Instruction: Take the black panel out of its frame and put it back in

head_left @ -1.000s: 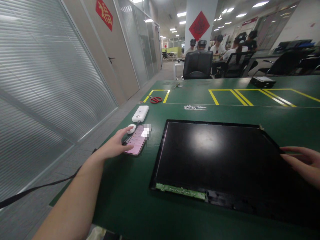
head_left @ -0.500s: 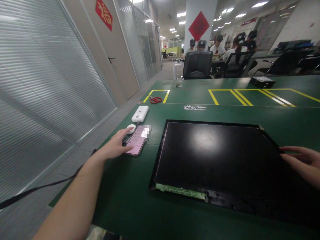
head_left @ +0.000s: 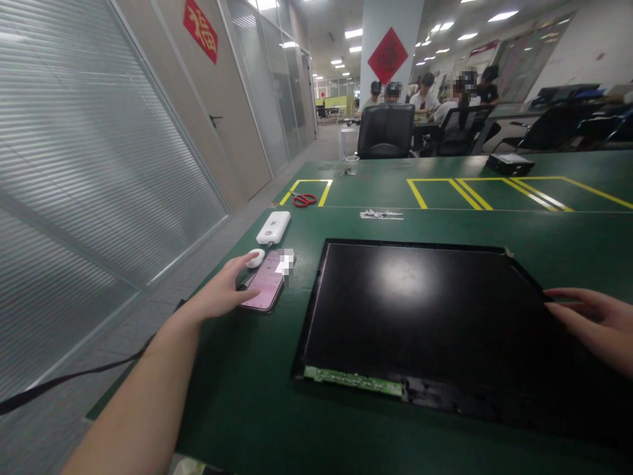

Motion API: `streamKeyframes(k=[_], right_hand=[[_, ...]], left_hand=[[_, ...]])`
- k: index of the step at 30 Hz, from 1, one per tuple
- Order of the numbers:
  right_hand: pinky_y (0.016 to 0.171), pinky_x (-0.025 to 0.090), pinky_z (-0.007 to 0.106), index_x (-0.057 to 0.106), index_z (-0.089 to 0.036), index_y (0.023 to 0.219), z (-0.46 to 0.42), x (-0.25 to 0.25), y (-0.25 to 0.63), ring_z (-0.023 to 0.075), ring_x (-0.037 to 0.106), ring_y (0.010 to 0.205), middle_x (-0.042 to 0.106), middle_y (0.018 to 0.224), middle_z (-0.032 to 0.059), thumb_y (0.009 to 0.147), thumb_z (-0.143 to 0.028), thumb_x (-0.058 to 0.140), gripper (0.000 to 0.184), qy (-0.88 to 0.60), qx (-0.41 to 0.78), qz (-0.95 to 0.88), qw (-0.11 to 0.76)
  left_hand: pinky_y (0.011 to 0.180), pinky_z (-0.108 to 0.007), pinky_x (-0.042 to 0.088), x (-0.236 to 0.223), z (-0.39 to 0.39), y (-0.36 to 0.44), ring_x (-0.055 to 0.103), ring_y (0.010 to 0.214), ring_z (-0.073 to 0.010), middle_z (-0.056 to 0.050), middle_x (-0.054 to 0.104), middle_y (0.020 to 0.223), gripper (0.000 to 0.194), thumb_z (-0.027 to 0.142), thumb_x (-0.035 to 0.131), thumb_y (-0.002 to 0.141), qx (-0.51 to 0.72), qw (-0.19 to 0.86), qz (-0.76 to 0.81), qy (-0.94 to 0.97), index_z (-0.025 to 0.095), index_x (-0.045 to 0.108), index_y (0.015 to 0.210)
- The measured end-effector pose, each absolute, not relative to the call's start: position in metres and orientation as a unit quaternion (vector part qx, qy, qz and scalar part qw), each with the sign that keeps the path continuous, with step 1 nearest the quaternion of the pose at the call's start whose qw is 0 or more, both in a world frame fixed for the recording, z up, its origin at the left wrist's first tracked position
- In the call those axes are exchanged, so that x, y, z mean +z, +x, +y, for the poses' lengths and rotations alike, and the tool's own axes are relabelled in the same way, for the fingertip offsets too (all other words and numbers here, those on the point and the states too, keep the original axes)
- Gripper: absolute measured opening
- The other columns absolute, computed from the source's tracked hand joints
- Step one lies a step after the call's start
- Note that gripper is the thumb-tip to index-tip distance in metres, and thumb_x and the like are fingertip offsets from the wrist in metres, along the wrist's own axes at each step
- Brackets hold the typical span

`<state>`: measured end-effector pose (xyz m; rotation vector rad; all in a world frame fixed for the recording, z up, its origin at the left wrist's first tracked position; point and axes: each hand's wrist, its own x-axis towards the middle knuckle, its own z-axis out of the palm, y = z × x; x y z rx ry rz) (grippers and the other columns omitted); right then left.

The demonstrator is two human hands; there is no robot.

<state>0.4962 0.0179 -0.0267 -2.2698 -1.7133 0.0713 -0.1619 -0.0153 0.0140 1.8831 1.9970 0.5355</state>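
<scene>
My left hand point(head_left: 225, 287) lies with fingers apart over a phone point(head_left: 267, 290) with a lit pink screen. Its thumb rests on the phone's lower screen, and a fingertip reaches a small rounded white object point(head_left: 255, 258) beside it. At the right, my right hand point(head_left: 593, 320) has thumb and fingers closed at the side edge of a black display panel point(head_left: 415, 316). The panel lies flat, dark face up, with a strip of green circuit board point(head_left: 353, 380) along its near edge.
Behind the phone is a white power bank point(head_left: 273, 227), its cable leading toward the phone. Farther back are red-handled scissors point(head_left: 304, 200), white scraps point(head_left: 380, 214), yellow tape outlines and a black box point(head_left: 510, 163). A chair point(head_left: 386, 132) and several people are beyond the green table point(head_left: 237, 409).
The view has shifted slightly, so the table things sit a little farther left. The phone's screen content has changed. Both hands keep nearly the same places.
</scene>
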Motion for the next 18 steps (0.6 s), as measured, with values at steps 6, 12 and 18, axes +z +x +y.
streamKeyframes(k=[6, 12, 18], right_hand=[[0.069, 0.054, 0.048, 0.074, -0.033, 0.095, 0.008, 0.001, 0.466, 0.0368, 0.074, 0.078, 0.081, 0.092, 0.0052, 0.065, -0.068, 0.049, 0.052, -0.821, 0.104, -0.542, 0.145], [0.077, 0.053, 0.048, 0.074, -0.030, 0.104, 0.007, -0.001, 0.463, 0.0368, 0.073, 0.088, 0.080, 0.097, 0.0058, 0.064, -0.069, 0.045, 0.063, -0.818, 0.085, -0.553, 0.132], [0.082, 0.051, 0.043, 0.073, -0.028, 0.114, 0.003, 0.001, 0.459, 0.0339, 0.072, 0.098, 0.079, 0.107, 0.0061, 0.070, -0.065, 0.044, 0.065, -0.818, 0.097, -0.552, 0.129]], left_hand=[[0.120, -0.053, 0.037, 0.015, -0.012, -0.149, 0.045, 0.145, -0.0395, -0.017, 0.048, 0.157, 0.083, 0.058, 0.067, 0.079, 0.215, 0.135, 0.700, 0.668, 0.019, 0.050, 0.149], [0.118, -0.055, 0.040, 0.007, -0.018, -0.098, 0.053, 0.138, -0.0347, -0.015, 0.058, 0.149, 0.059, 0.049, 0.060, 0.089, 0.263, 0.136, 0.607, 0.738, 0.020, 0.056, 0.140], [0.118, -0.059, 0.039, -0.013, -0.034, -0.048, 0.048, 0.145, -0.0340, -0.018, 0.053, 0.155, 0.052, 0.037, 0.057, 0.093, 0.209, 0.185, 0.549, 0.788, 0.020, 0.056, 0.143]])
